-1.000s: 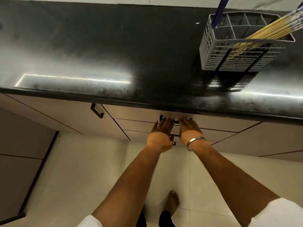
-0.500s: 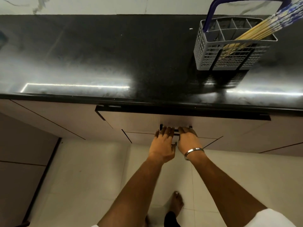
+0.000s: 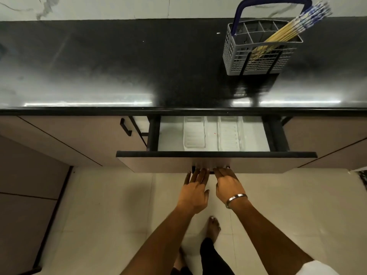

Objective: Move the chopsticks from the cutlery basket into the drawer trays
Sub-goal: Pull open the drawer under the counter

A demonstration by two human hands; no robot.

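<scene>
A grey cutlery basket (image 3: 232, 50) with a blue handle stands on the black counter at the far right. A bundle of yellow chopsticks (image 3: 288, 32) with blue-patterned tops leans out of its right side. Below the counter edge the drawer (image 3: 216, 161) is pulled partly out, showing two clear trays (image 3: 194, 135) side by side on its white floor. My left hand (image 3: 195, 191) and my right hand (image 3: 228, 185) are side by side at the dark handle under the drawer front, fingertips hooked on it, the right wrist wearing a metal bangle.
The black countertop (image 3: 119, 62) runs the full width, with a pale marble wall behind. A cupboard door with a black handle (image 3: 125, 127) sits left of the drawer. Pale floor tiles and my feet (image 3: 213, 228) are below.
The drawer has slid out from almost closed to partly open, revealing the trays. Both hands moved back toward me with the handle.
</scene>
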